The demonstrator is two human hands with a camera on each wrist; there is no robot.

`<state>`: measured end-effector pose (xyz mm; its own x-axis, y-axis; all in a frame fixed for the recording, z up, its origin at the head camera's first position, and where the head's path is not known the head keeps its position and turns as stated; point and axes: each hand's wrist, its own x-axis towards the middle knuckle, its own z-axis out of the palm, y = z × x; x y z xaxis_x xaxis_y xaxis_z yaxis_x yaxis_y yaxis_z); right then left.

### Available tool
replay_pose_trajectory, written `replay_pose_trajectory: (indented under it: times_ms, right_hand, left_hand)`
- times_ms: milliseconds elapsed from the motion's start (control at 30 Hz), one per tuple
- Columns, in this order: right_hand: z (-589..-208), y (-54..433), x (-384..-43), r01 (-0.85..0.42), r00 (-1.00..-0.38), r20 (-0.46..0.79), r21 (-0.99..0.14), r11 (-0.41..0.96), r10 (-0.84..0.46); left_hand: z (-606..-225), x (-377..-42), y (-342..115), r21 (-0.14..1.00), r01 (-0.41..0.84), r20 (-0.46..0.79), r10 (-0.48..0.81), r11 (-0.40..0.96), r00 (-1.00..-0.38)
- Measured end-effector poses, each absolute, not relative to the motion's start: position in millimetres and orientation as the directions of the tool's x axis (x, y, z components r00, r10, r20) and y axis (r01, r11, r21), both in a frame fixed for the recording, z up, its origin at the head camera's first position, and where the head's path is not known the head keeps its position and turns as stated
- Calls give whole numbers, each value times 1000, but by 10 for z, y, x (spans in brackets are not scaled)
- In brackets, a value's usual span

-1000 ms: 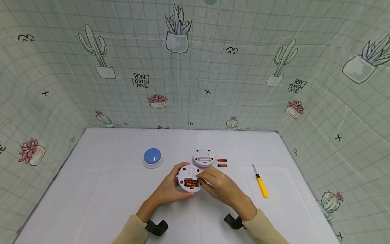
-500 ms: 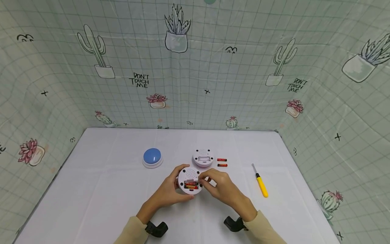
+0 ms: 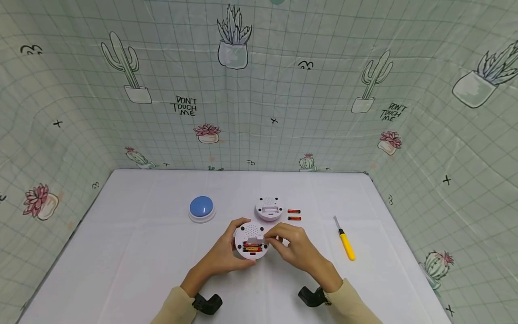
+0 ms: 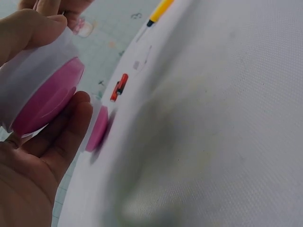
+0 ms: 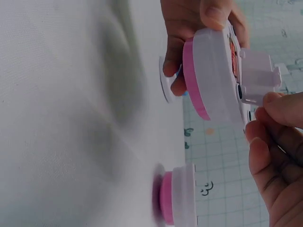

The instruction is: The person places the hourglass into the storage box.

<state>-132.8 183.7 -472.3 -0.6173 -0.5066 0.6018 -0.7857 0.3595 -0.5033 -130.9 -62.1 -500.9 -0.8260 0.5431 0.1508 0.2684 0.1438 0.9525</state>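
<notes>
My left hand (image 3: 220,256) grips a round white button device (image 3: 252,228) by its sides, its underside facing up. The same device (image 5: 215,73) shows a pink dome in the right wrist view. In its compartment sit red and black batteries (image 3: 252,249). My right hand (image 3: 297,249) pinches a small white battery cover (image 5: 258,75) between thumb and fingers. The cover stands tilted at the compartment's edge and partly hides the batteries. Whether it touches the device I cannot tell.
A second white and pink device (image 3: 269,209) lies underside up behind the hands, its compartment uncovered. Two loose batteries (image 3: 294,218) lie to its right. A blue-domed device (image 3: 201,208) stands at the left. Farther right lies a yellow-handled screwdriver (image 3: 346,245).
My right hand has turned the cover so that it now spans the upper part of the compartment. The device in my left hand has shifted slightly towards me.
</notes>
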Motion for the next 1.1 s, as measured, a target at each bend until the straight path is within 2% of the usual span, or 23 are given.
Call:
replay_pose_trajectory:
  times_ms: [333, 500, 800, 1100]
  right_hand:
    - [-4661, 1954, -1366, -784, -621, 612, -493, 378, -490]
    - [-4671, 2117, -1410, -759, -650, 607, -497, 420, -457]
    - [-4812, 2528, -1488, -610, -789, 489, -557, 564, -372]
    - [-4966, 2878, -1538, -423, -906, 276, -600, 679, -320]
  left_hand:
    - [-4976, -1300, -675, 946, 240, 110, 483, 217, -868]
    - [-4969, -1309, -703, 920, 251, 97, 444, 301, -891]
    - [-4950, -1316, -727, 908, 237, 78, 417, 346, -906]
    - [-4934, -1317, -745, 906, 234, 75, 410, 353, -909]
